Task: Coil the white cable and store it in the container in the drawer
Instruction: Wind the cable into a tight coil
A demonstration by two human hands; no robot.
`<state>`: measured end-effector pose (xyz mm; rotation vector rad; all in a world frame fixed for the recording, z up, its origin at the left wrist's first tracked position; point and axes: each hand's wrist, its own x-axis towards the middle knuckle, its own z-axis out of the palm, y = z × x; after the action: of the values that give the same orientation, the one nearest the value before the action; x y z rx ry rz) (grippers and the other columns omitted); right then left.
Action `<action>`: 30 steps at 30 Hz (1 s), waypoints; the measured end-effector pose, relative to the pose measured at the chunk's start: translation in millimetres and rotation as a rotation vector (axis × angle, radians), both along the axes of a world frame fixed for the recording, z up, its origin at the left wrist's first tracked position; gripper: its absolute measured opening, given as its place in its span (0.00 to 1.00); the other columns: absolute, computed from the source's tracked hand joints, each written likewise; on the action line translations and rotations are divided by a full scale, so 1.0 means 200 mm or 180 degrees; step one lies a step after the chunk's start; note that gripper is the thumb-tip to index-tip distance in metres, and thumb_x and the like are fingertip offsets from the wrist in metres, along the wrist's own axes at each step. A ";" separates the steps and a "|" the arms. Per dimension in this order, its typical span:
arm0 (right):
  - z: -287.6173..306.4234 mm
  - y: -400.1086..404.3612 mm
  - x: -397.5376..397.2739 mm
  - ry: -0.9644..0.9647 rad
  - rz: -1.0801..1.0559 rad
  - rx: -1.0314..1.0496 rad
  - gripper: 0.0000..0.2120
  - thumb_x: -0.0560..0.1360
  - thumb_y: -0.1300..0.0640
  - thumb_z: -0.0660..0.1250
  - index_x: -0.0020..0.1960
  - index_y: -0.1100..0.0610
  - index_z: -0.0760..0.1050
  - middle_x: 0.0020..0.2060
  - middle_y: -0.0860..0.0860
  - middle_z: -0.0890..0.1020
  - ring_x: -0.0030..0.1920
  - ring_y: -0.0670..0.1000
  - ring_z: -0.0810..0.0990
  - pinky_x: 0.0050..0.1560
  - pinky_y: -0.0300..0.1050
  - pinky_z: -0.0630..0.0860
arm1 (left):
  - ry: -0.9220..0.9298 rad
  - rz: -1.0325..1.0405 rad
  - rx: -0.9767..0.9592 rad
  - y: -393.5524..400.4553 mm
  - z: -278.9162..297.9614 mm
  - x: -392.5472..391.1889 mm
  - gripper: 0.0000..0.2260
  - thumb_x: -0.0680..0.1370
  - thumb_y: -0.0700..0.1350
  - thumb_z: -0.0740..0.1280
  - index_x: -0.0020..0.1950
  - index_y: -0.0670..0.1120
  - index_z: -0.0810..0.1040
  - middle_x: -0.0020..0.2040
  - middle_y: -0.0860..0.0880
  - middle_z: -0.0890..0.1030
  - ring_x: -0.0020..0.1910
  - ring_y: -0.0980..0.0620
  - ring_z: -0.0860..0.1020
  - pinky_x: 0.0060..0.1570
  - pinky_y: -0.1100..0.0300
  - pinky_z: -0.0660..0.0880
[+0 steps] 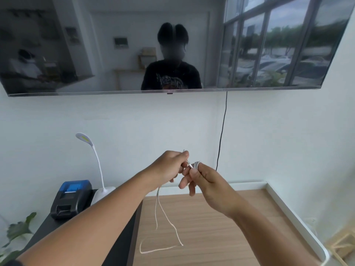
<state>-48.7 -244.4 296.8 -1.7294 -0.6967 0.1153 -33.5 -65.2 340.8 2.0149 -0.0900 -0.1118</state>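
The white cable (166, 215) hangs from my hands in two strands, and its lower part lies in a loose loop on the wooden top (211, 227). My right hand (203, 178) pinches several small coils of the cable between thumb and fingers. My left hand (170, 167) is closed on the cable right beside it, with a short end sticking up above the fist. Both hands are held up in front of the white wall, above the back of the wooden top. No drawer or container is in view.
A blue and black printer (72, 198) and a white gooseneck lamp (96, 162) stand on a dark table (123, 244) at the left. A wall TV (172, 45) hangs above, with a black cord (221, 131) running down. The white raised edge (294, 219) borders the wooden top. A plant leaf (17, 229) shows at the lower left.
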 end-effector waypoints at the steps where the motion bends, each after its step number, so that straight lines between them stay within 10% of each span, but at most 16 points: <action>1: -0.01 0.01 0.01 -0.0058 -0.0113 -0.0029 0.16 0.88 0.56 0.54 0.55 0.67 0.74 0.46 0.50 0.88 0.40 0.45 0.83 0.46 0.40 0.79 | -0.0162 0.0048 0.0218 -0.01 0.00 0.00 0.21 0.82 0.59 0.57 0.37 0.47 0.75 0.26 0.58 0.75 0.25 0.58 0.71 0.35 0.57 0.70; 13: -0.06 0.11 0.03 0.0333 -0.0699 0.0782 0.18 0.88 0.51 0.53 0.62 0.50 0.81 0.60 0.44 0.86 0.64 0.40 0.80 0.59 0.27 0.70 | -0.0946 0.0498 0.0197 -0.05 -0.08 -0.08 0.17 0.84 0.56 0.55 0.41 0.51 0.74 0.34 0.57 0.76 0.30 0.60 0.72 0.35 0.58 0.68; 22: -0.02 0.12 0.03 0.0546 -0.0633 0.1063 0.17 0.87 0.50 0.57 0.52 0.46 0.85 0.59 0.46 0.86 0.63 0.38 0.80 0.59 0.34 0.70 | -0.0953 0.0539 -0.0463 -0.12 -0.14 -0.13 0.16 0.85 0.54 0.55 0.40 0.51 0.72 0.32 0.57 0.71 0.25 0.61 0.67 0.31 0.59 0.64; 26: -0.04 0.12 0.05 0.0506 -0.0586 0.0712 0.20 0.87 0.48 0.56 0.55 0.64 0.76 0.50 0.57 0.83 0.54 0.45 0.81 0.59 0.44 0.75 | -0.1216 0.0459 -0.0225 -0.15 -0.16 -0.15 0.15 0.85 0.54 0.56 0.41 0.52 0.72 0.30 0.62 0.75 0.29 0.60 0.69 0.35 0.59 0.68; 30: -0.03 0.12 0.07 0.0963 -0.0390 0.1036 0.14 0.82 0.56 0.58 0.50 0.59 0.81 0.61 0.54 0.85 0.63 0.49 0.81 0.65 0.49 0.72 | -0.1176 0.0317 -0.0314 -0.15 -0.20 -0.16 0.16 0.86 0.53 0.55 0.42 0.53 0.74 0.28 0.62 0.73 0.28 0.61 0.69 0.32 0.64 0.66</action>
<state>-34.7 -220.8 290.7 -1.3992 -0.3622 0.1652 -64.7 -94.3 301.5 1.9169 -0.2245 0.3237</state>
